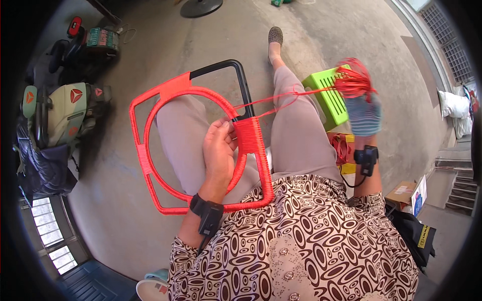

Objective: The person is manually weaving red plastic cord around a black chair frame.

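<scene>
A rounded square frame [262, 165] with a ring inside it lies tilted across my lap. Red cord wraps most of it, while one far corner shows bare black tube [243, 83]. My left hand [219, 153] grips the frame where ring and side meet, fingers closed at the edge of the wrapping. Out to the right, my right hand [364, 115], in a blue striped glove and slightly blurred, clutches a loose bundle of red cord [353, 80]. Strands of cord [281, 95] stretch from that bundle to the frame beside my left fingers.
A lime green slotted basket [326, 90] stands by my right leg, near a yellow and red container [344, 150]. An open cardboard box [401, 193] and a black bag [414, 231] sit at my right. Parked scooters [55, 120] stand at the left. A round black base [201, 7] is far ahead.
</scene>
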Action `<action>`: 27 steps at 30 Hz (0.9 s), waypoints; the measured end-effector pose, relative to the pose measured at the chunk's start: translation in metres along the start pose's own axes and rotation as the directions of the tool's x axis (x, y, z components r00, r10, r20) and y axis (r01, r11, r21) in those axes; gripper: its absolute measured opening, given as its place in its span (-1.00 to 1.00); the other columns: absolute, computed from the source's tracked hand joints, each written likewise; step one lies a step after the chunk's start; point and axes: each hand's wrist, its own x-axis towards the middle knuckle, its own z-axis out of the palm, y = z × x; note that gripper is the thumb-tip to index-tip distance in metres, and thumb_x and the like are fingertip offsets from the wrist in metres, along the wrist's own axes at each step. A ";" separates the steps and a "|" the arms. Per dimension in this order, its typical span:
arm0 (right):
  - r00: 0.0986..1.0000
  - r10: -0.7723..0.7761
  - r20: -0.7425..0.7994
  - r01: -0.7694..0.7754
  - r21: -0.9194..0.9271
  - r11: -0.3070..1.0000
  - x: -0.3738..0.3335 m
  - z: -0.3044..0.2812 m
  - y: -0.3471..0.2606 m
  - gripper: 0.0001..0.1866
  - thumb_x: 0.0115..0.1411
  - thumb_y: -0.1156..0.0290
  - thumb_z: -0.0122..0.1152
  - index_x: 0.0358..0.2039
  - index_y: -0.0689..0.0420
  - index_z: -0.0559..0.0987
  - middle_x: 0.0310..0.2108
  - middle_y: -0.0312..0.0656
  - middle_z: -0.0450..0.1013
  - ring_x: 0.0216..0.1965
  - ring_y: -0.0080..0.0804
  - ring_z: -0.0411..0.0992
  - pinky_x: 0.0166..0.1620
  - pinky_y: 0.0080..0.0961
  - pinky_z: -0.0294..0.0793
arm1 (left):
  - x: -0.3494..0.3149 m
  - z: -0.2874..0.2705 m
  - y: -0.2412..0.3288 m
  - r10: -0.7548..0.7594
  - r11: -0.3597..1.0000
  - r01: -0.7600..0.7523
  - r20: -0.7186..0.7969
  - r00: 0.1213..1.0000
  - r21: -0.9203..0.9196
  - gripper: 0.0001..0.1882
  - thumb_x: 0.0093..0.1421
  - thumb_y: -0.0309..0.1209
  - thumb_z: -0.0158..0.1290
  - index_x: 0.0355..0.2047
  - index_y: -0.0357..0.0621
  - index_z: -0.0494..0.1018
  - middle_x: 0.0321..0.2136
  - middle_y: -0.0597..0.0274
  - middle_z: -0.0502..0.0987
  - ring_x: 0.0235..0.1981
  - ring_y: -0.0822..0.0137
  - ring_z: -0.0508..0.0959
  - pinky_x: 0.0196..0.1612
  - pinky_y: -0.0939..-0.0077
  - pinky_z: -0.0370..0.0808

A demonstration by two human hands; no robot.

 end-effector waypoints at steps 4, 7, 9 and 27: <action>0.980 -0.145 -0.133 0.148 0.009 0.989 -0.023 -0.015 -0.057 -0.53 0.13 0.26 0.17 0.01 0.21 0.40 0.08 -0.06 0.32 0.13 -0.19 0.26 0.23 -0.18 0.15 | 0.001 -0.004 0.001 -0.009 0.999 0.007 0.066 0.998 0.036 -0.72 0.25 -0.44 -0.10 -0.03 -0.23 0.29 -0.22 0.16 0.51 -0.22 0.39 0.52 -0.11 0.51 0.47; 0.977 -0.156 -0.144 0.155 -0.018 0.988 -0.020 -0.028 -0.055 -0.52 0.12 0.25 0.17 0.01 0.22 0.39 0.09 -0.06 0.32 0.12 -0.20 0.26 0.21 -0.20 0.17 | -0.002 0.001 0.002 0.014 1.000 -0.015 0.094 0.995 0.008 -0.71 0.25 -0.47 -0.09 -0.02 -0.24 0.30 -0.21 0.18 0.51 -0.20 0.41 0.52 -0.09 0.51 0.47; 0.986 -0.128 -0.106 0.127 -0.011 0.992 -0.011 -0.028 -0.045 -0.53 0.12 0.25 0.16 0.00 0.22 0.40 0.09 -0.06 0.31 0.12 -0.21 0.27 0.20 -0.21 0.18 | -0.005 0.006 0.004 0.036 0.999 -0.037 0.091 0.995 0.007 -0.76 0.24 -0.47 -0.05 -0.08 -0.23 0.34 -0.26 0.22 0.52 -0.34 0.51 0.51 -0.25 0.61 0.47; 0.616 0.779 -0.116 -0.681 -0.575 0.453 -0.017 0.110 0.132 -0.66 0.07 0.35 0.24 -0.16 0.21 0.49 -0.50 -0.35 0.43 -0.54 -0.63 0.37 -0.48 -0.66 0.38 | -0.002 -0.004 -0.004 0.001 0.998 -0.005 0.060 0.998 0.062 -0.82 0.23 -0.45 0.02 -0.19 -0.25 0.38 -0.31 0.24 0.53 -0.35 0.53 0.52 -0.30 0.67 0.46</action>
